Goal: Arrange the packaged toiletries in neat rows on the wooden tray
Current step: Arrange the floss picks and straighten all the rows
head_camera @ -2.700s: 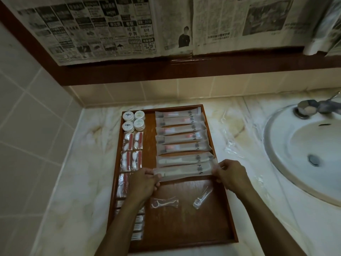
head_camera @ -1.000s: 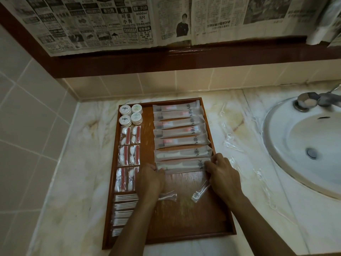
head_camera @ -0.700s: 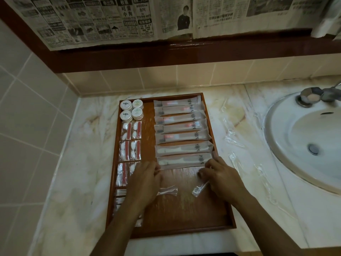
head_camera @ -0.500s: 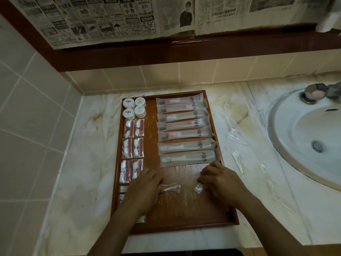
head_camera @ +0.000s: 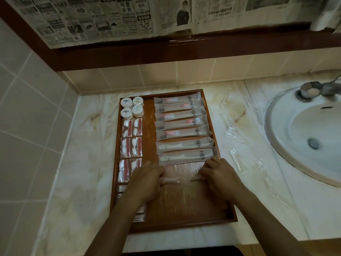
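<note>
Pinching small clear packets: left hand one, right hand another | wooden tray

Seven long sachets; four round tubs.

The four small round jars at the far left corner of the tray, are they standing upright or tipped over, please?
Upright. All four round jars show their flat lids facing up, set two by two in the far left corner of the wooden tray.
</note>
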